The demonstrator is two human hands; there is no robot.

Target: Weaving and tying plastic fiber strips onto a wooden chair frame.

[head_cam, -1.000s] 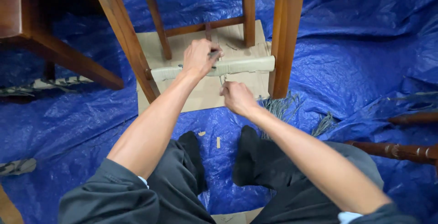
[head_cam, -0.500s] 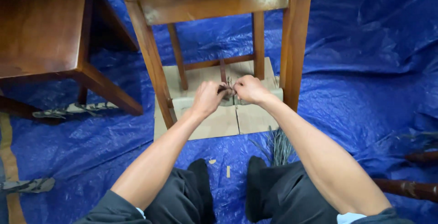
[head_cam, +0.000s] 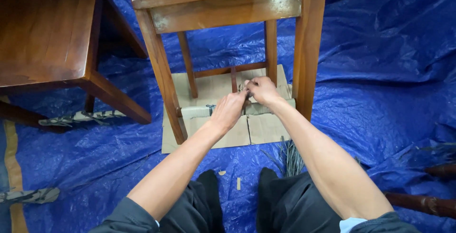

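Gripping the wrapped rung (head_cam: pixel 199 111) — left hand (head_cam: pixel 229 110) and right hand (head_cam: pixel 262 90), fingers curled shut.

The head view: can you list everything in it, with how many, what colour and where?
Chair frame: one, brown wood, seat open, upper middle.
Wrapped rail: one, pale covering, low between the front legs, under both hands.
Cardboard: a few flat tan pieces under the frame.
Tarp: one, blue, crinkled, covering the floor.
Second chair: one, dark brown, upper left.
Strand bundle: one, grey-green, on the tarp near the right knee.
Wrapped rods: two, pale patterned, left side.
Dark stick: one, lower right.
Trousers: dark, bottom.
Left hand: on the rail.
Right hand: pinching something dark at the rail.
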